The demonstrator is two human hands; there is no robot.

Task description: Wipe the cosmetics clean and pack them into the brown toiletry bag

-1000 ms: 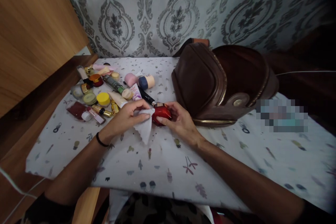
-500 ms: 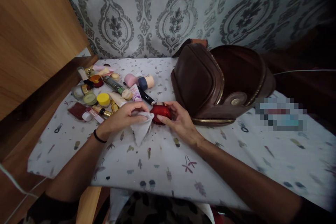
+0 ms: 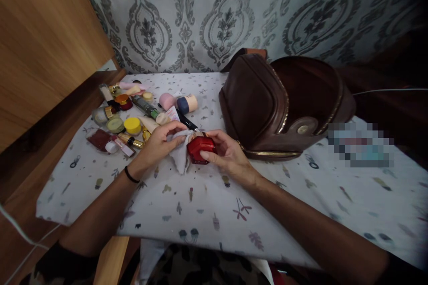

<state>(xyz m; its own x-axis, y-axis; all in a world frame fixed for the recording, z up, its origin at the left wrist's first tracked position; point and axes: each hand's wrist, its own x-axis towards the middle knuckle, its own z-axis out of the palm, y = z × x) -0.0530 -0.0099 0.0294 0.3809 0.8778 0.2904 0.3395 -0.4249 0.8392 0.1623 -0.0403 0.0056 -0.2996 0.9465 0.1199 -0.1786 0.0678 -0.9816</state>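
Between my hands, above the patterned white cloth, is a glossy red bottle (image 3: 202, 149). My right hand (image 3: 230, 156) grips it from the right, thumb on its front face and fingers behind. A pale grey cloth (image 3: 181, 155) is pinched in my left hand (image 3: 164, 142) and touches the bottle's left side. The cloth's lower end hangs loose. Just behind the bottle lies a black tube (image 3: 186, 121). Left of my left hand are a yellow-lidded jar (image 3: 132, 125) and several other cosmetics.
A brown leather bag (image 3: 254, 102) stands open at the right, close behind my right hand. More jars, a pink item (image 3: 167, 101) and a blue-and-peach jar (image 3: 187, 104) lie at the back left. A blurred patch (image 3: 361, 144) sits far right. A wooden cabinet (image 3: 50, 31) rises at the left.
The red bottle has turned, showing more of its broad face toward me. The grey cloth has shifted and bunched up against its left side, with my left hand slightly higher.
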